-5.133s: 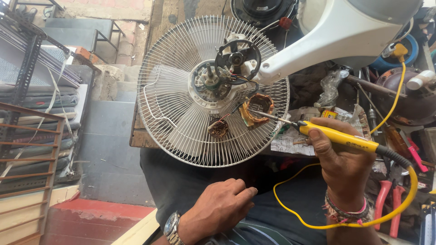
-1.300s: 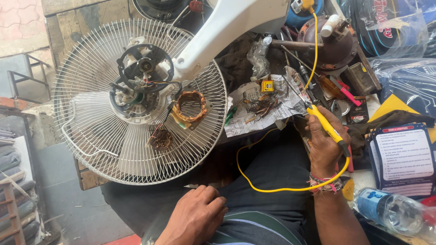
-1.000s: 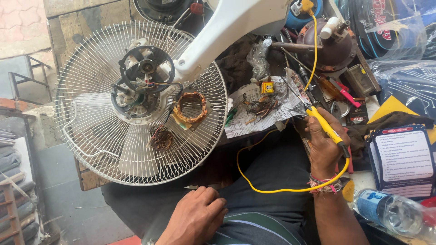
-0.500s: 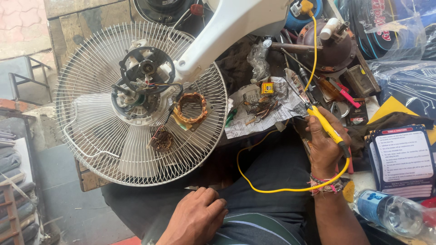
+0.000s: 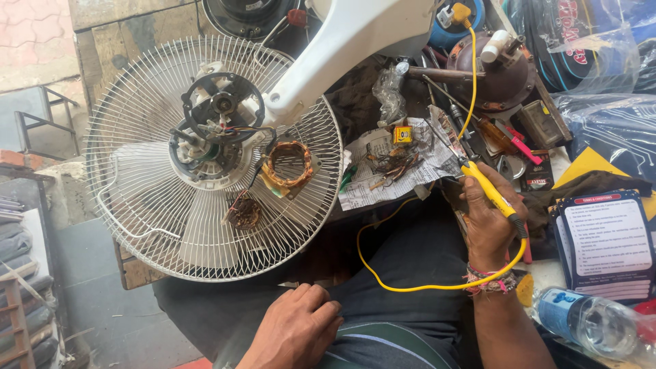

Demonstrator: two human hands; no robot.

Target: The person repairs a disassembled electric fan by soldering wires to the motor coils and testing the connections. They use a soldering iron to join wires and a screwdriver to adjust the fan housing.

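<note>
My right hand (image 5: 486, 222) grips a yellow-handled soldering iron (image 5: 493, 194), its tip aimed up toward a crumpled sheet of paper (image 5: 383, 174) strewn with small parts and wire scraps. The iron's yellow cord (image 5: 417, 285) loops below my wrist. My left hand (image 5: 295, 329) rests on my lap with the fingers loosely curled and nothing in it. Left of the paper lies a white wire fan guard (image 5: 205, 219) with the stripped fan motor (image 5: 215, 123) at its hub. A copper-wound stator (image 5: 288, 166) and a smaller dark winding (image 5: 242, 213) lie on the grille.
The white fan stand arm (image 5: 342, 48) slants over the bench. Screwdrivers and tools (image 5: 509, 137), a brown round motor housing (image 5: 499, 68), a printed card (image 5: 605, 236) and a plastic water bottle (image 5: 588, 324) crowd the right side. Metal racks (image 5: 27, 273) stand at the left.
Five seconds ago the iron's tip was at the copper stator on the grille; since then my right hand has carried it right, over the paper. In the last second nothing has moved.
</note>
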